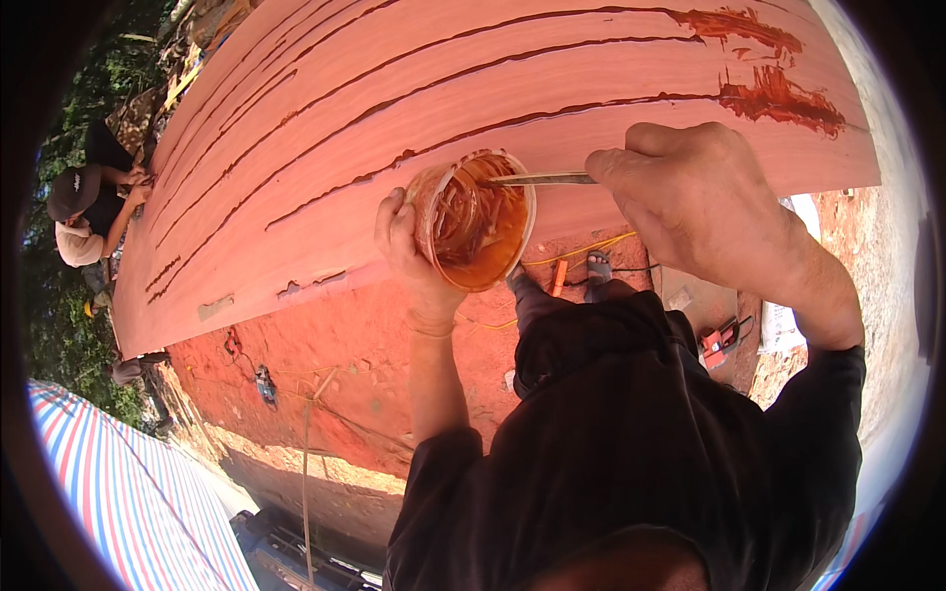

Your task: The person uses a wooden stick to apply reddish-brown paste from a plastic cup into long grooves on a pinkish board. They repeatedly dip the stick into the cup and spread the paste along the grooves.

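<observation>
My left hand [419, 261] is wrapped round the side of a clear plastic tub [529, 222], tilted so its inside shows. Wet orange-brown paste [488, 241] coats the tub's walls and bottom. Between the fingers of my right hand [700, 202] is a thin flat stick [542, 179], its far end inside the tub. Both hands are over the near edge of a large pinkish-red wooden surface [493, 91]. Long dark seams [591, 103] run across it. At the right, rough reddish-brown smears [783, 98] cover the ends of some seams.
Another person in a dark cap [74, 187] leans at the surface's left end, hands on its edge. On the reddish ground lie a power tool [264, 384], a red tool [721, 342] and a yellow cable [591, 246]. A striped tarp [128, 492] hangs at lower left.
</observation>
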The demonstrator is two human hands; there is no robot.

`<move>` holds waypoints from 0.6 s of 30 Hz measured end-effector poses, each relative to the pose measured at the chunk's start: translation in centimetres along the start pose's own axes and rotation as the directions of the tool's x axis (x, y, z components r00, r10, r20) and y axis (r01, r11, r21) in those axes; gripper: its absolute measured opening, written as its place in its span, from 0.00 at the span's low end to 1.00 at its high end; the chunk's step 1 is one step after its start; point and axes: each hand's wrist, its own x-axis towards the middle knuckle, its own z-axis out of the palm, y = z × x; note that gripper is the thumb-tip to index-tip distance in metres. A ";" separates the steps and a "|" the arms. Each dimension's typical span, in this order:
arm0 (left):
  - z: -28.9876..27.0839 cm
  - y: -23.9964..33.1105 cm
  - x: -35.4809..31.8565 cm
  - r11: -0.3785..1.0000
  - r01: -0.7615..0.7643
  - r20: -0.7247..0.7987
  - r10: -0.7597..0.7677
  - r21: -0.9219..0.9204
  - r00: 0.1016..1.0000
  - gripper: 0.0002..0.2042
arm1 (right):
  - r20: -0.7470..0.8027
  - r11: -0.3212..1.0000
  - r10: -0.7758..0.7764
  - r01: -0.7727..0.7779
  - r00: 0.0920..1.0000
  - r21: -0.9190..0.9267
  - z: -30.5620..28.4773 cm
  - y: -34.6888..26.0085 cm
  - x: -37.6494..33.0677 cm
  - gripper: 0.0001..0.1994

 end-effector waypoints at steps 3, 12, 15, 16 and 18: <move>-0.1 -0.3 0.3 0.999 -0.009 -0.014 0.009 0.032 1.000 0.52 | 0.050 0.998 0.049 -0.051 0.998 0.031 0.5 -0.4 -0.6 0.12; 0.6 -0.8 0.0 0.996 0.038 0.002 -0.039 0.082 0.999 0.53 | 0.020 0.935 0.070 -0.073 0.997 0.348 3.2 0.1 -1.9 0.11; 0.6 -0.8 0.2 0.993 0.050 -0.022 -0.048 0.107 0.999 0.54 | -0.033 0.935 0.103 -0.086 0.994 0.344 2.9 0.8 -2.0 0.11; 0.5 -0.8 0.3 0.991 0.046 -0.024 -0.043 0.123 0.999 0.54 | -0.042 0.935 0.127 -0.105 0.991 0.338 2.6 1.1 -2.1 0.11; 0.6 -0.6 0.4 0.991 0.072 -0.045 -0.067 0.117 0.997 0.54 | -0.051 0.938 0.146 -0.122 0.988 0.324 2.2 1.3 -2.3 0.11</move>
